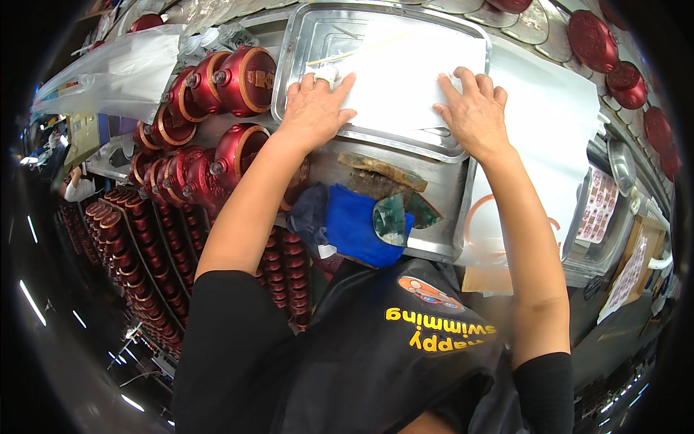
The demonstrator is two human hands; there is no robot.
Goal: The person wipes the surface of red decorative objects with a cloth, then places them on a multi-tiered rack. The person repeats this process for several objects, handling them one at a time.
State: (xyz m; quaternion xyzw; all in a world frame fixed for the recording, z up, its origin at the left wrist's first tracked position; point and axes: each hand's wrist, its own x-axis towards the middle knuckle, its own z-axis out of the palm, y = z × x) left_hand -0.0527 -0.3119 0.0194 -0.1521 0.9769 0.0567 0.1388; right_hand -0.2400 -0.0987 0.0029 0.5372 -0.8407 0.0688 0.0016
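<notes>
Head view: metal tray (312, 37), bearing white sheet (405, 81); right hand (473, 114), spread, gripping nothing, seemingly steadying its edge; left hand (314, 112), opposite, grip on small white item (326, 73) unclear

Person in a black top (347, 354) with 2 short sleeves (224, 311) and bare forearms (249, 202). On the front: an oval orange, white and blue cartoon print (432, 293), plus 2 lines of yellow lettering (442, 325), upside down here.
</notes>
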